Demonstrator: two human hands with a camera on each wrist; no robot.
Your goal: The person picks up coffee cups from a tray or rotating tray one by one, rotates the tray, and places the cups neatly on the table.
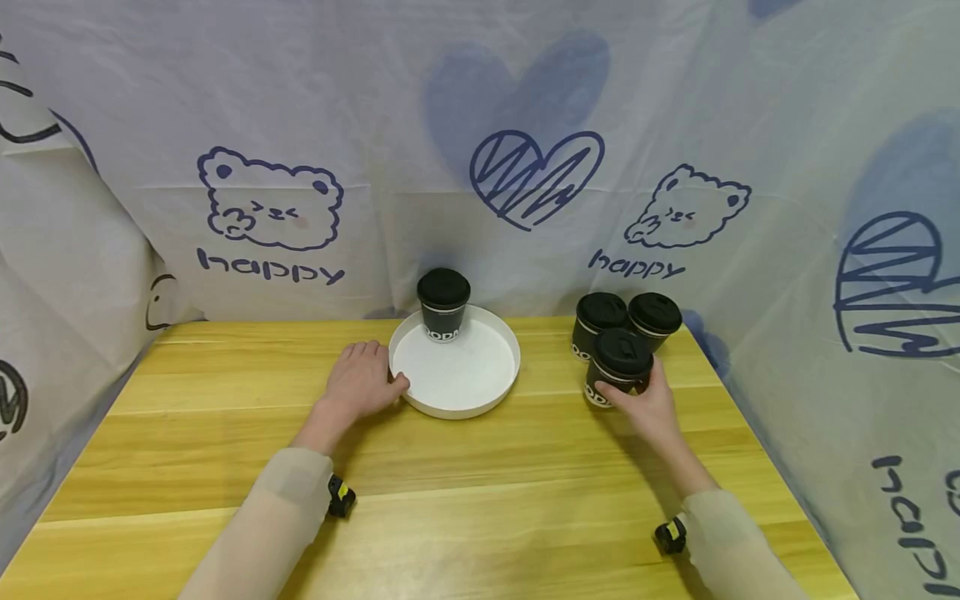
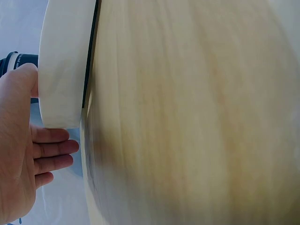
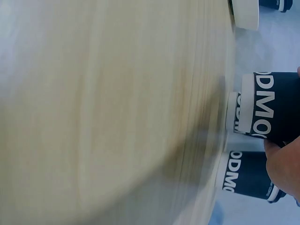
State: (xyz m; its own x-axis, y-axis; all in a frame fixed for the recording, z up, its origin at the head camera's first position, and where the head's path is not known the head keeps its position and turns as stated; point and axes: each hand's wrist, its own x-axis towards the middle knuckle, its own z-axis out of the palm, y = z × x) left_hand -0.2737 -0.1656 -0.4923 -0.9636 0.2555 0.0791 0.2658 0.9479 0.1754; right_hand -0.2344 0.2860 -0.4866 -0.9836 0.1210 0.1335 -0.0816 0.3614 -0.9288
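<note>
My right hand (image 1: 648, 408) grips a black lidded paper coffee cup (image 1: 621, 357), thumb on its near side. White letters run round this cup (image 3: 276, 105); its base appears slightly off the table in the right wrist view. Close behind it are two matching cups, a left one (image 1: 598, 315) and a right one (image 1: 656, 315). A round white tray (image 1: 480, 379) lies mid-table, bearing a similar cup (image 1: 442, 304) toward its back. At the tray's left rim rests my left hand (image 1: 362, 382), its thumb touching the rim and its fingers fairly straight along the outside wall (image 2: 65, 70).
The wooden table (image 1: 450, 517) ends at a white cloth backdrop (image 1: 375, 100) printed with bears and hearts. The cups at the right stand near the table's back right corner. Each sleeve carries a small black device, a left one (image 1: 341, 497) and a right one (image 1: 670, 536).
</note>
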